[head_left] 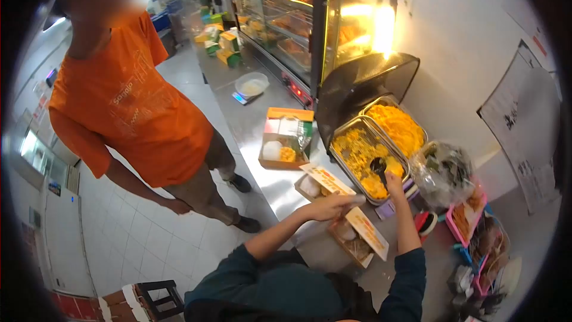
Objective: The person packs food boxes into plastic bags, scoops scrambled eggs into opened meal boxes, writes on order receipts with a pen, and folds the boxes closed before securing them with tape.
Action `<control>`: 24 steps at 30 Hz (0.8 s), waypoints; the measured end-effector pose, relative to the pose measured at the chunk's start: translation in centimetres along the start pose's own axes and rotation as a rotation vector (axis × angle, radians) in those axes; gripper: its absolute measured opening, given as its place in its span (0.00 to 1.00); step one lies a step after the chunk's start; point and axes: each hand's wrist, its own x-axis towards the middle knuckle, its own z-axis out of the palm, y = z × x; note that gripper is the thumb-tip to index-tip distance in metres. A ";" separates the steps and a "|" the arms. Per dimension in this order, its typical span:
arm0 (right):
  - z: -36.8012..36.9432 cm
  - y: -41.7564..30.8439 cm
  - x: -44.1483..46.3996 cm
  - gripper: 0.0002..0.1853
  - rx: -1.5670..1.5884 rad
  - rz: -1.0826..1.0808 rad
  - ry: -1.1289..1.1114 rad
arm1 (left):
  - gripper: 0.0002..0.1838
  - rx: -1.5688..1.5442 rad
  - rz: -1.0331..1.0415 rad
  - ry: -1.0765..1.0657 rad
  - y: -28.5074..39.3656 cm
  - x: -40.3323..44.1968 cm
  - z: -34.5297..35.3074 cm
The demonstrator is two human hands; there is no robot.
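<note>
The head view shows a steel counter (438, 271) running along a wall, with a person in an orange shirt (140, 92) standing at its far left side. On the counter sits a lit glass cabinet (325, 30) with food on its shelves. In front of it are two metal trays: the rear tray (410, 117) is heaped with orange-yellow food, and the front tray (350, 172) holds a crumbly yellow one. Beside them lies a clear plastic bag (444, 173) of dark leafy stuff. Left of the front tray, three open boxes form a line: the far box (280, 165) with a white mound and yellow food, the middle box (322, 177) and the near box (367, 234). The left hand (335, 206) is over the last two; whether its fingers grip anything, I cannot tell. The right hand (393, 185) has its fingers closed round a black spoon (379, 167), which is at the front tray's food.
</note>
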 end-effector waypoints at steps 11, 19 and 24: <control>3.5 -20.2 -19.9 0.23 -0.817 -0.577 -0.054 | 0.24 0.292 -0.325 0.592 -16.5 -4.2 -5.7; 2.0 -14.8 -13.5 0.30 -0.570 -0.256 -0.130 | 0.17 0.920 -0.516 0.653 -11.5 0.6 -5.3; 1.3 -16.0 -11.9 0.32 -0.631 -0.478 -0.157 | 0.20 0.871 -0.491 0.557 -12.6 0.0 -6.7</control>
